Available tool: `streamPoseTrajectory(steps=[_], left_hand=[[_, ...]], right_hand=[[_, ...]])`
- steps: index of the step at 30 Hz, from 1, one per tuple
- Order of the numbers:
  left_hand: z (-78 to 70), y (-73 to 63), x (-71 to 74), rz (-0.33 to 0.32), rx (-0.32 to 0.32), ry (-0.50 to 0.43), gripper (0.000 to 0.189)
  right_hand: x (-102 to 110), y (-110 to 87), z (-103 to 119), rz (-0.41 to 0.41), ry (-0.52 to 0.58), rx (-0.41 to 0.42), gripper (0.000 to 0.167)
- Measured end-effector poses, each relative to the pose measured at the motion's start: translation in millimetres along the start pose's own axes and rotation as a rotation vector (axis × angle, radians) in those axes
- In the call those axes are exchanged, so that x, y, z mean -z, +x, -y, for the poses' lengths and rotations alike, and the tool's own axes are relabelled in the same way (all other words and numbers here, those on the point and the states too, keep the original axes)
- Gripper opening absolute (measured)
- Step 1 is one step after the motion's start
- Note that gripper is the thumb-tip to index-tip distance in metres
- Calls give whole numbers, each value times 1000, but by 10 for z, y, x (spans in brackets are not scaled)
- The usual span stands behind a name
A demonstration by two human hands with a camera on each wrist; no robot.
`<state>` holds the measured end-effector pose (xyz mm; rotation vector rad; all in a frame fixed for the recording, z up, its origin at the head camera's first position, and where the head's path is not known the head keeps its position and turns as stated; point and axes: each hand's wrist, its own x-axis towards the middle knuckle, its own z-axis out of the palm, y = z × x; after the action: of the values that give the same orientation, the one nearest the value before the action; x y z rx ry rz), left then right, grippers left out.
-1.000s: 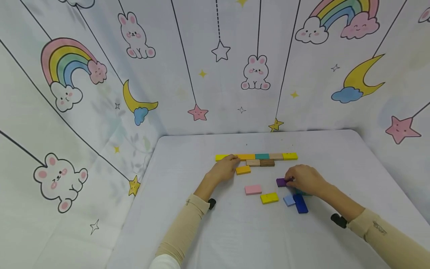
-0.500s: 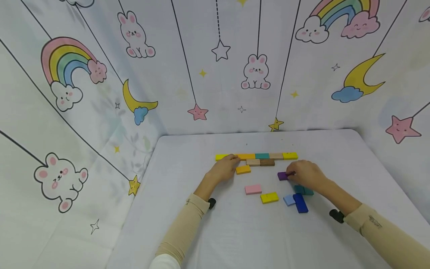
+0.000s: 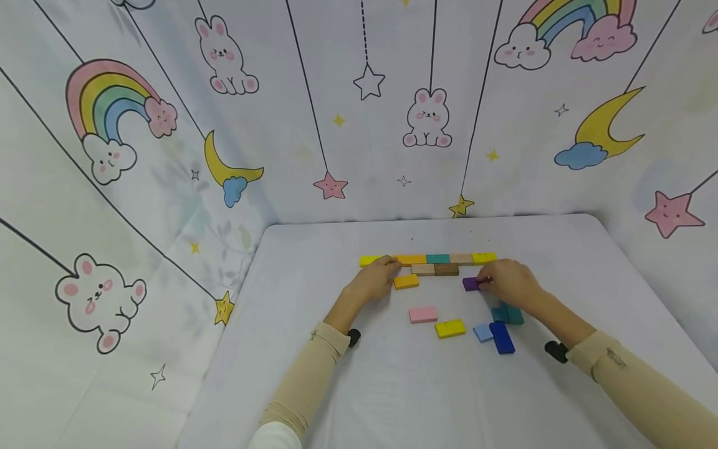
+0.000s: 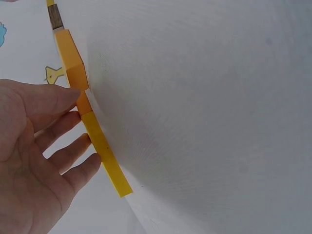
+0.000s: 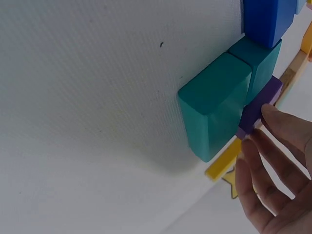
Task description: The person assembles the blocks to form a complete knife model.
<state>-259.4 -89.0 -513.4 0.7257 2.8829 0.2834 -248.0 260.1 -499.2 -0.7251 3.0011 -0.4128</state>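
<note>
My right hand (image 3: 510, 284) pinches a small purple block (image 3: 470, 284) between thumb and fingers, right of the brown block (image 3: 446, 270). In the right wrist view the purple block (image 5: 262, 105) shows beyond two teal blocks (image 5: 214, 102). My left hand (image 3: 373, 282) rests at the left end of a back row of blocks, beside a yellow block (image 3: 367, 260) and an orange block (image 3: 412, 260). In the left wrist view its loosely bent fingers touch the yellow block's (image 4: 105, 151) side, with the thumb at an orange block (image 4: 76, 78).
The back row continues with teal (image 3: 437, 259), light wood (image 3: 461, 259) and yellow (image 3: 485, 257) blocks. A light wood block (image 3: 423, 269) lies before it. Nearer are loose orange (image 3: 406, 282), pink (image 3: 422, 314), yellow (image 3: 450, 328), light blue (image 3: 482, 333) and dark blue (image 3: 502, 337) blocks.
My right hand has carried the purple block away from the front, toward the back row, uncovering the teal blocks. The left hand has stayed in place.
</note>
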Motion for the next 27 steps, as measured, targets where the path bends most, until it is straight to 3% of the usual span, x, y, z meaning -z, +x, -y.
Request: streamPoseTrajectory(steps=[27], left_hand=[[0,-14,23,1,-9,-5,49]], right_hand=[[-28,200,-49,-22,42,-49,17]])
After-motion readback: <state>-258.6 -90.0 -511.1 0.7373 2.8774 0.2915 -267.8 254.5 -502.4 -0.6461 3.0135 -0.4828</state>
